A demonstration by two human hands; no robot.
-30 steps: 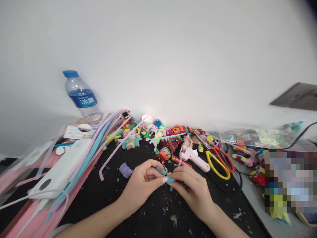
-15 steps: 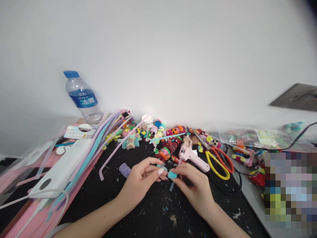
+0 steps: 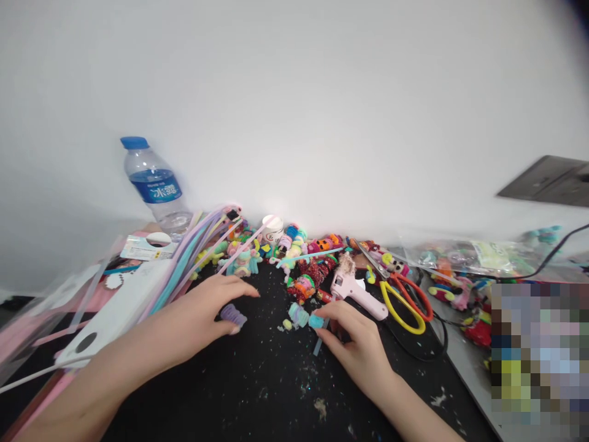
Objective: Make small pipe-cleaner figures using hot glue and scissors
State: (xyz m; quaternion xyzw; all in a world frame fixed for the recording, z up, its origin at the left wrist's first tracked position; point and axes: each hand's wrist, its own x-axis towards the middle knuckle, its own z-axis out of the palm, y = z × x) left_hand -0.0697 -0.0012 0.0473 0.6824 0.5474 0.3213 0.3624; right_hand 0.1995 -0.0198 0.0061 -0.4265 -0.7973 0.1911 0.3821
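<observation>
My left hand (image 3: 223, 307) is at the purple coil (image 3: 234, 315) on the black mat, its thumb and fingers spread on either side of the coil. Between the thumb and fingertips of my right hand (image 3: 352, 334) is a small bright blue fuzzy piece (image 3: 316, 321). Just left of that piece lies a pale teal coil (image 3: 299, 315), with a small yellow bit (image 3: 287, 324) beside it. A translucent stick (image 3: 318, 345) shows under my right fingers.
A pink glue gun (image 3: 363, 299) and scissors with yellow and orange handles (image 3: 407, 313) lie beyond my right hand. Colourful fuzzy figures (image 3: 304, 285) line the wall. Pastel strips (image 3: 177, 276), a white power bank (image 3: 99, 331) and a tilted bottle (image 3: 156, 184) stand or lie left.
My left hand has moved left, away from my right hand, to the purple coil, and its fingers have spread. The pale teal coil is now uncovered. My right hand still pinches the blue piece.
</observation>
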